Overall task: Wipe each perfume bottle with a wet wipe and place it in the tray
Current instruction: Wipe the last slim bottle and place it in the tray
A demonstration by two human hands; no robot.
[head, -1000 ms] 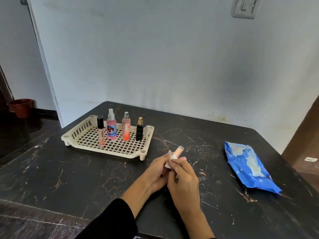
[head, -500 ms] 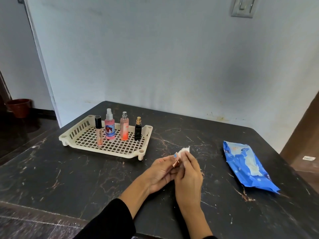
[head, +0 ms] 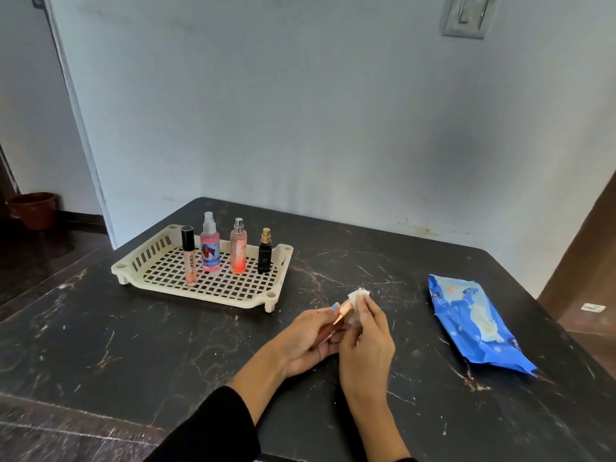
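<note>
My left hand [head: 308, 340] grips a small bottle [head: 343, 311] with a copper-coloured part showing between the fingers; most of it is hidden. My right hand [head: 366, 341] pinches a white wet wipe [head: 358, 295] around the bottle's far end. Both hands hover over the dark table, just in front of the cream slotted tray [head: 156, 245]. In the tray several bottles stand upright in a row: a lip-gloss tube [head: 189, 260], a pink spray bottle [head: 210, 243], a peach spray bottle [head: 238, 248] and a black bottle with a gold cap [head: 265, 253].
A blue pack of wet wipes [head: 476, 323] lies on the table to the right of my hands. The black marble table [head: 133, 345] meets a pale wall at the back. A brown pot [head: 33, 210] stands on the floor at the far left.
The wipe has slid up over the bottle's far end, covering the pale tip seen a second ago. My right hand shifted slightly right, and a copper part of the bottle now shows.
</note>
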